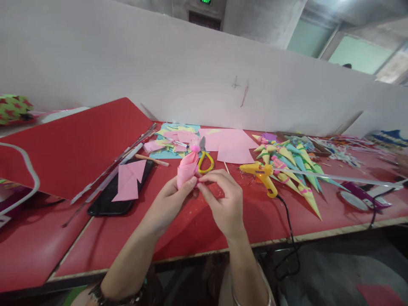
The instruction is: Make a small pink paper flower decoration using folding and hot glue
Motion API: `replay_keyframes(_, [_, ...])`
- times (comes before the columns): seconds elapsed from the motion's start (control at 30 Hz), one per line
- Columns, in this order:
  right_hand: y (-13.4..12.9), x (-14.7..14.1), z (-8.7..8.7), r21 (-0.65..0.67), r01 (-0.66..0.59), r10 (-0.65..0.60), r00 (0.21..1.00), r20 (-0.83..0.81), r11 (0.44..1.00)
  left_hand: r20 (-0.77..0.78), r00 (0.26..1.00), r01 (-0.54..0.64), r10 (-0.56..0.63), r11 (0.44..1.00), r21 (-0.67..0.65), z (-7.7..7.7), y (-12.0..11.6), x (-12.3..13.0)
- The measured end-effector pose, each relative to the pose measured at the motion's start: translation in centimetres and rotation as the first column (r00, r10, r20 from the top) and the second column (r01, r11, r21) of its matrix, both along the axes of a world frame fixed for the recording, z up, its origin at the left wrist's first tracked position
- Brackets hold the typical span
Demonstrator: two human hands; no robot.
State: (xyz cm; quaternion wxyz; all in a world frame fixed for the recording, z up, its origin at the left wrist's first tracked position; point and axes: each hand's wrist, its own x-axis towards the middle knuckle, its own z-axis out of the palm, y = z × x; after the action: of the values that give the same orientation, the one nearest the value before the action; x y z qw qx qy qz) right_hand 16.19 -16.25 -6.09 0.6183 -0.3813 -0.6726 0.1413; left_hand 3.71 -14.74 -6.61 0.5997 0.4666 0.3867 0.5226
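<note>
Fingers of the left hand (172, 195) wrap the lower part of a pink roll (186, 170) above the red desk (204, 238). The roll's long axis stands nearly upright, its top leaning slightly right. Of the 2 hands, the left has more contact; the right hand (225, 199) sits at the roll's lower right edge, thumb and index together, apparently pinching it, though that detail is blurred.

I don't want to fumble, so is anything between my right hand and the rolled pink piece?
Nothing visible: your right hand is beside the rolled pink piece in your left hand; the yellow-handled tool lies beyond.
</note>
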Motion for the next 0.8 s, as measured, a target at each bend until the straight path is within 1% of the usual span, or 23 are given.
replay_keyframes(0.1, [0.1, -0.2, -0.5, 0.070, 0.041, -0.044, 0.998, 0.036, 0.997, 0.040, 0.999, 0.000, 0.000, 1.000, 0.000, 0.1, 0.1, 0.2])
replay_keyframes(0.2, [0.1, -0.4, -0.9, 0.102, 0.078, -0.086, 0.993, 0.085, 0.992, 0.088, 0.996, -0.005, 0.006, 1.000, -0.011, 0.2, 0.1, 0.4])
replay_keyframes(0.27, [0.0, -0.7, -0.9, 0.114, 0.095, -0.104, 0.991, 0.079, 0.989, 0.158, 0.987, 0.028, -0.022, 0.999, -0.031, 0.5, 0.0, 0.6])
replay_keyframes(0.33, [-0.3, -1.0, -0.7, 0.100, 0.117, -0.115, 0.993, -0.029, 0.988, 0.240, 0.967, 0.100, -0.086, 0.994, -0.049, 0.8, -0.1, 0.8])
replay_keyframes(0.37, [-0.4, -1.2, -0.5, 0.075, 0.137, -0.126, 0.984, -0.128, 0.988, 0.277, 0.954, 0.140, -0.120, 0.989, -0.055, 1.0, -0.2, 0.9])
replay_keyframes(0.4, [-0.5, -1.3, -0.3, 0.041, 0.158, -0.144, 0.958, -0.248, 0.987, 0.309, 0.939, 0.174, -0.148, 0.983, -0.059, 1.1, -0.3, 1.0])
replay_keyframes(0.47, [-0.4, -1.1, -0.1, -0.031, 0.176, -0.169, 0.858, -0.485, 0.984, 0.360, 0.914, 0.231, -0.190, 0.970, -0.076, 1.4, -0.4, 1.0])
replay_keyframes(0.53, [-0.1, -0.6, -0.1, -0.074, 0.136, -0.152, 0.757, -0.636, 0.988, 0.394, 0.894, 0.273, -0.213, 0.956, -0.104, 1.6, -0.5, 1.0])
replay_keyframes(0.6, [0.3, 0.0, -0.4, -0.108, 0.080, -0.133, 0.712, -0.689, 0.991, 0.403, 0.887, 0.300, -0.227, 0.945, -0.128, 1.6, -0.5, 0.8])
replay_keyframes(0.63, [0.5, 0.3, -0.6, -0.128, 0.058, -0.131, 0.708, -0.694, 0.990, 0.401, 0.886, 0.306, -0.231, 0.943, -0.133, 1.7, -0.5, 0.7])
replay_keyframes(0.7, [0.7, 0.5, -0.8, -0.153, 0.014, -0.116, 0.722, -0.682, 0.988, 0.400, 0.886, 0.307, -0.233, 0.943, -0.130, 1.6, -0.5, 0.5])
replay_keyframes(0.8, [0.5, 0.3, -0.6, -0.172, -0.064, -0.058, 0.779, -0.624, 0.983, 0.413, 0.880, 0.312, -0.234, 0.941, -0.132, 1.6, -0.4, 0.5])
